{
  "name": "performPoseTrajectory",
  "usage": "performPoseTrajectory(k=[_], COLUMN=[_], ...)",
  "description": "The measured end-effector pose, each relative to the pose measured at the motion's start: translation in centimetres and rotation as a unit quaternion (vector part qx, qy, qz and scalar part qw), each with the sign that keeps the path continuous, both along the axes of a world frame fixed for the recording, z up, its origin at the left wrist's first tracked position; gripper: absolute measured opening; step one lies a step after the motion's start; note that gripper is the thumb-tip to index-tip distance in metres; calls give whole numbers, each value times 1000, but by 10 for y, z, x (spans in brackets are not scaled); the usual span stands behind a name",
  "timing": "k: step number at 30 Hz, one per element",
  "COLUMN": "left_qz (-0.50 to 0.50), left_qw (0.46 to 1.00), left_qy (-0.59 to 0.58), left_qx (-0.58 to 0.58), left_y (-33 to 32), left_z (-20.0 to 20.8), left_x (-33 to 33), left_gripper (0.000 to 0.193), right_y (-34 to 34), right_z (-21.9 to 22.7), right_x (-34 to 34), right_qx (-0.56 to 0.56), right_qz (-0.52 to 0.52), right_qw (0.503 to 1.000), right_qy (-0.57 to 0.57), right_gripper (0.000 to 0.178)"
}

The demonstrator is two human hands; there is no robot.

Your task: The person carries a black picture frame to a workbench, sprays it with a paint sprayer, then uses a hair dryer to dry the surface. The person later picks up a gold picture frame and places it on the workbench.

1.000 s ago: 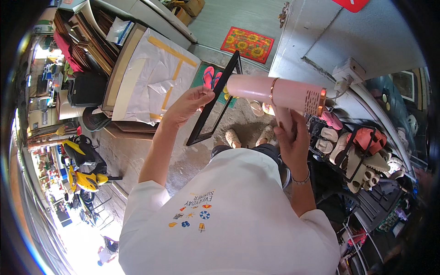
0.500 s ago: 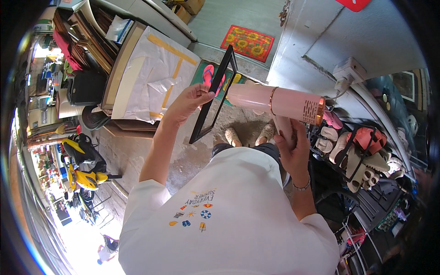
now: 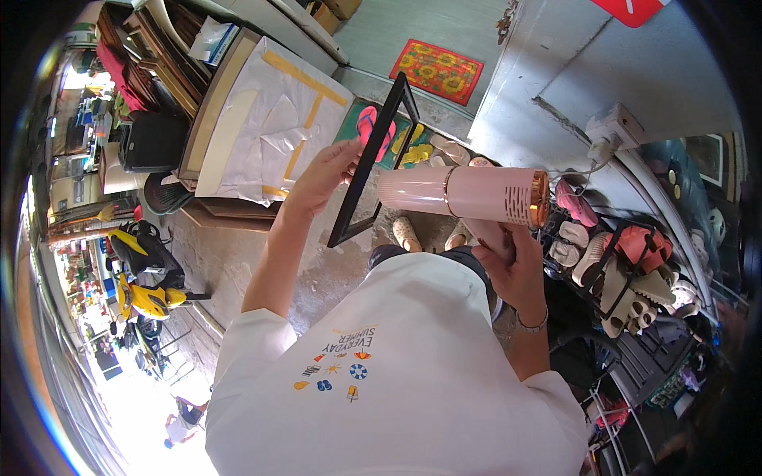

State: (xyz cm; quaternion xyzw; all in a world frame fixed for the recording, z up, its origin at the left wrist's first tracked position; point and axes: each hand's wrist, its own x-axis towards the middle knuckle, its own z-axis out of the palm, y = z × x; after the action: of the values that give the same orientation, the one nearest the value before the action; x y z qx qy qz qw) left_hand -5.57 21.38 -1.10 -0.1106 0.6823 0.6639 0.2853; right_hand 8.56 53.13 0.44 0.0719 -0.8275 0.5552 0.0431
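My left hand (image 3: 321, 176) grips one long side of a thin black rectangular frame (image 3: 367, 168), held up on a slant in mid-air and seen nearly edge-on. Its opening shows no panel. In my right hand (image 3: 517, 268) is a pink hair dryer (image 3: 486, 193) with copper-coloured trim, its fingers wrapped round the handle. The barrel lies almost level, its nozzle pointing left at the frame, close to the frame's right side. Whether the nozzle touches the frame I cannot tell.
A wrapped panel (image 3: 270, 131) leans at the left. Pink flip-flops (image 3: 373, 131) lie on a green mat ahead, beyond it a patterned doormat (image 3: 436, 71). A plugged-in adapter (image 3: 615, 131) sits on the right, above a rack of shoes (image 3: 623, 274). A yellow motorbike (image 3: 151, 297) stands far left.
The hair dryer has shifted left and slightly down, and its barrel is now more level, with the nozzle nearer the frame. My left hand and the frame have barely moved.
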Motion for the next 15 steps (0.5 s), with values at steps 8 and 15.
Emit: performPoseTrajectory(k=[8, 15], left_qz=[-63, -70], left_qw=[996, 992], left_qy=[45, 68], left_qx=[-46, -74], left_y=[-2, 4], left_z=[7, 23], left_x=[2, 6], left_gripper=[31, 33], right_y=[-6, -4], right_z=[-1, 1], right_x=[3, 2], right_qx=[-22, -10], right_qz=[-33, -23], right_qw=[999, 999], right_qy=[-12, -30], right_gripper=[46, 46])
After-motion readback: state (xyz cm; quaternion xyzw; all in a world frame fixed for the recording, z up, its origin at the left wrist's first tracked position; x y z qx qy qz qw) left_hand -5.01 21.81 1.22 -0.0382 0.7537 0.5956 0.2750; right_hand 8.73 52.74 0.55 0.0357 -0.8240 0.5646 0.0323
